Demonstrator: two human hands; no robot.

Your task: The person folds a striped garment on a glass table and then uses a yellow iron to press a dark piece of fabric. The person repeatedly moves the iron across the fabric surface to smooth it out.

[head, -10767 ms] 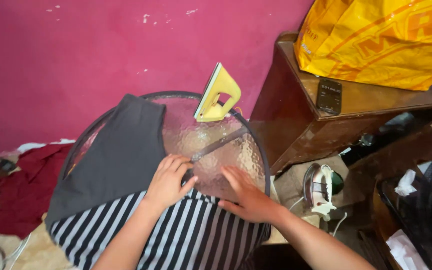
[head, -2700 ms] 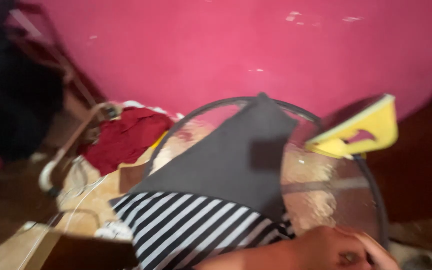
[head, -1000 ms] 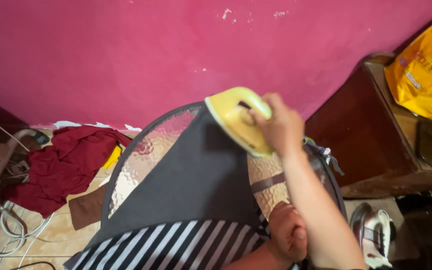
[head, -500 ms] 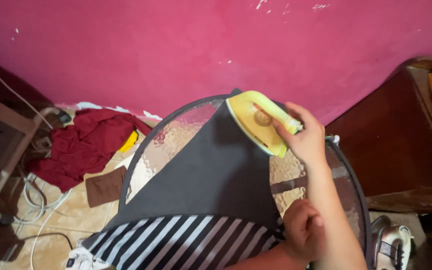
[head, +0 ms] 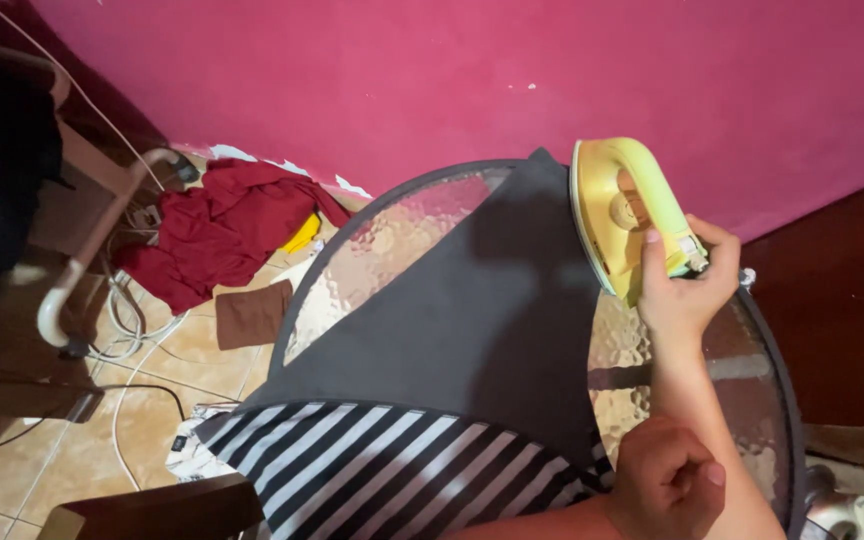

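Since half a second ago I note the yellow iron point(head: 620, 212) has shifted toward the right rim of the round glass table point(head: 372, 250), off the middle of the grey cloth point(head: 472, 320). My right hand point(head: 687, 285) grips its handle at the rear end; my left hand point(head: 667, 485) is a closed fist resting on the striped fabric point(head: 372, 470), holding nothing I can see. Risk: the iron sits at the cloth's edge and could slip onto bare glass. Its long axis runs away from me, nose toward the pink wall point(head: 402, 80).
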